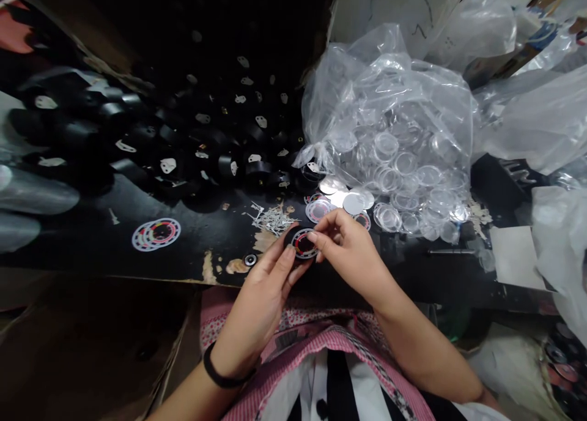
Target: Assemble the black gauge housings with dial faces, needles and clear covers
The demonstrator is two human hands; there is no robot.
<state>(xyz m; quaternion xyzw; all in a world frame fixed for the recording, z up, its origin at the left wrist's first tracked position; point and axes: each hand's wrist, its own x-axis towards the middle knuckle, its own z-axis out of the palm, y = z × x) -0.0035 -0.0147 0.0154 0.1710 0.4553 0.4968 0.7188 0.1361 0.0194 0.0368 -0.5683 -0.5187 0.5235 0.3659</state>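
While the left hand (263,286) pinches a black round case (302,243) at frame centre, the right hand (346,249) pinches closed on its printed dial, apparently mid-seating; next calls for a clear cover from the bag (394,133) at upper right.

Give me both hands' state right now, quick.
Left hand: fingers closed on the round black dial piece.
Right hand: fingers pinching the same dial piece from the other side.

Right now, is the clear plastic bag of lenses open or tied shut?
Open: the clear plastic bag gapes at its lower edge, and clear round lenses spill onto the black table.
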